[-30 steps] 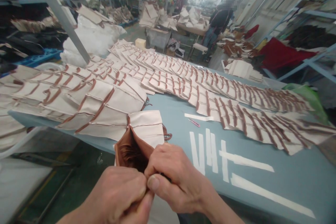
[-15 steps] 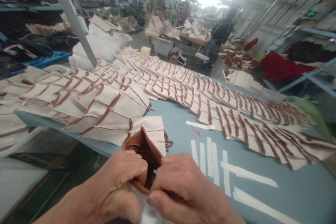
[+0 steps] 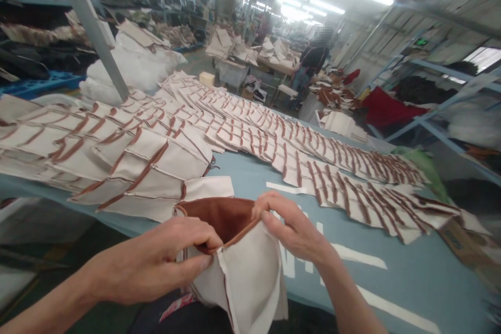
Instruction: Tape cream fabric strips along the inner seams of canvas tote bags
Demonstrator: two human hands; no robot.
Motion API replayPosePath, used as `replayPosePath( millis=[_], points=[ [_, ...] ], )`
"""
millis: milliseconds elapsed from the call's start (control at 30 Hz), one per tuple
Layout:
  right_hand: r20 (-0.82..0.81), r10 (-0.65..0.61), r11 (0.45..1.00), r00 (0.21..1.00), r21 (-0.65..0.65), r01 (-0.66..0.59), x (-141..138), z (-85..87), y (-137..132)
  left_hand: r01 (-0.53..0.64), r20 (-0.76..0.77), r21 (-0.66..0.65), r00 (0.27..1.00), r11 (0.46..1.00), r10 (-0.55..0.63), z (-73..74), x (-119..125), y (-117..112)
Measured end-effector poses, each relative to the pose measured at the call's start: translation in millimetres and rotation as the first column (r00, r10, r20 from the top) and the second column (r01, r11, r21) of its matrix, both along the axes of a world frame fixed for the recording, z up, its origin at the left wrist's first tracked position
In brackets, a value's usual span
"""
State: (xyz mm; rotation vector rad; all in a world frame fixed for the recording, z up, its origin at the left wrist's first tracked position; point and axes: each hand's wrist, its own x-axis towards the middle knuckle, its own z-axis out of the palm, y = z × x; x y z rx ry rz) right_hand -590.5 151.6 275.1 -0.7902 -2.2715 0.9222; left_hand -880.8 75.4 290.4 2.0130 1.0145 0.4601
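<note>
A cream bag (image 3: pixel 250 271) with a brown lining (image 3: pixel 221 216) is held by its rim at the table's near edge, mouth up and spread. My left hand (image 3: pixel 168 258) pinches the near rim beside a vertical seam, thumb outside and fingers over the edge. At the right side of the mouth, my right hand (image 3: pixel 291 224) is closed on the rim between thumb and fingers. The bag's lower part hangs in front of my lap. Just beyond it lies a cream panel (image 3: pixel 209 187) on the blue tabletop (image 3: pixel 250 171).
Overlapping rows of brown-edged cream pieces (image 3: pixel 156 167) spread over the table's left and back. White strips (image 3: pixel 360 255) lie to the right. A slanted metal post (image 3: pixel 94 31) rises at the left. A person (image 3: pixel 311 57) stands in the background near shelving (image 3: pixel 434 115).
My hands have moved apart, and the bag's mouth is spread wider. My right hand has shifted up and right along the rim. More of the bag's cream outside shows. The view has turned slightly right.
</note>
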Motion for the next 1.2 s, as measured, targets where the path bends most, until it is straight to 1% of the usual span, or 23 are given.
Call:
replayPosePath(
  millis=[67, 167, 267, 367, 500, 600, 667, 800, 900, 967, 1033, 1100, 1133, 1200],
  points=[
    [0.006, 0.015, 1.000, 1.000, 0.013, -0.015, -4.1, 2.3, 1.3, -0.007, 0.012, 0.009, 1.000, 1.000, 0.007, 3.4, 4.5, 1.2],
    [0.044, 0.024, 0.995, 0.999, 0.100, -0.028, -12.2, 7.0, 3.3, -0.019, 0.013, 0.043, 1.000, 0.999, 0.019, 9.6, 10.4, 1.8],
    [0.034, 0.031, 0.987, 0.999, 0.157, -0.036, -19.4, 5.5, 6.3, -0.040, 0.058, 0.099, 0.998, 0.994, 0.035, 12.0, 13.1, 2.7],
    [0.014, 0.013, 0.991, 1.000, 0.136, -0.015, -24.0, -2.3, 7.8, -0.083, 0.089, 0.062, 0.993, 0.995, 0.077, 9.1, 14.2, 3.2],
    [0.032, -0.013, 0.996, 0.999, 0.088, 0.011, -27.7, -12.0, 5.3, -0.178, 0.106, 0.000, 0.979, 0.984, 0.177, 2.3, 18.6, -1.0],
    [0.029, -0.006, 0.994, 1.000, 0.108, 0.003, -30.2, -12.9, 2.8, -0.224, 0.173, 0.018, 0.961, 0.974, 0.217, 1.2, 23.5, -5.8],
    [0.021, 0.001, 0.991, 1.000, 0.136, -0.004, -31.8, -10.2, 1.5, -0.239, 0.171, 0.038, 0.958, 0.970, 0.230, 2.8, 26.1, -7.8],
    [-0.004, 0.052, 0.980, 0.999, 0.191, -0.050, -35.4, 1.6, -4.3, -0.269, 0.110, 0.095, 0.960, 0.958, 0.259, 4.4, 27.9, -8.5],
    [-0.016, 0.091, 0.963, 0.996, 0.257, -0.084, -40.6, 12.5, -14.7, -0.263, 0.124, 0.149, 0.961, 0.953, 0.246, 2.0, 26.9, -8.8],
    [-0.045, 0.118, 0.953, 0.992, 0.286, -0.100, -46.1, 17.7, -22.8, -0.255, 0.130, 0.226, 0.964, 0.940, 0.231, 0.5, 25.9, -10.1],
    [-0.074, 0.147, 0.947, 0.986, 0.299, -0.119, -52.4, 19.8, -29.6, -0.252, 0.107, 0.332, 0.967, 0.909, 0.229, -0.2, 24.4, -12.1],
    [-0.059, 0.156, 0.945, 0.986, 0.299, -0.132, -57.9, 19.3, -33.9, -0.245, 0.078, 0.426, 0.969, 0.871, 0.235, -0.3, 22.1, -14.3],
    [-0.036, 0.153, 0.945, 0.988, 0.297, -0.135, -59.8, 18.6, -35.1, -0.235, 0.058, 0.453, 0.970, 0.860, 0.234, -0.1, 20.5, -15.3],
    [0.007, 0.139, 0.944, 0.990, 0.302, -0.134, -61.5, 17.5, -36.3, -0.203, 0.010, 0.457, 0.975, 0.866, 0.223, 0.6, 16.2, -16.6]
  ],
)
